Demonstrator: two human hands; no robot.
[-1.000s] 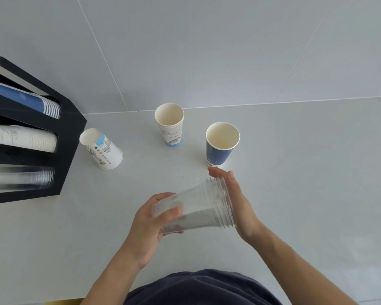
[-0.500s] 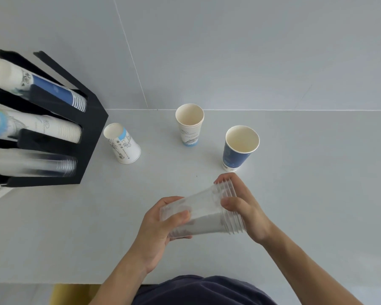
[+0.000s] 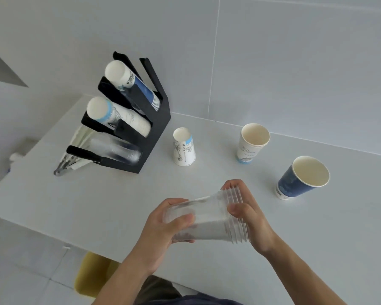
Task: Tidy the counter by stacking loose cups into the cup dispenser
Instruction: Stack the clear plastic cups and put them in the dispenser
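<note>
A stack of clear plastic cups lies sideways between both hands above the counter. My left hand grips its narrow base end; my right hand holds the rim end. The black cup dispenser stands at the back left with three slanted rows: blue paper cups on top, white paper cups in the middle, clear cups at the bottom. Three loose paper cups stand on the counter: a white one upside down, a white one upright, and a blue one upright.
The white counter meets a tiled wall at the back; its front edge runs diagonally at lower left. A yellow seat shows below that edge. Metal tongs and white paper lie left of the dispenser.
The view has swung left and tilted, so the dispenser now sits further into the picture. Both hands keep hold of the clear cup stack, my right thumb now over its rims.
</note>
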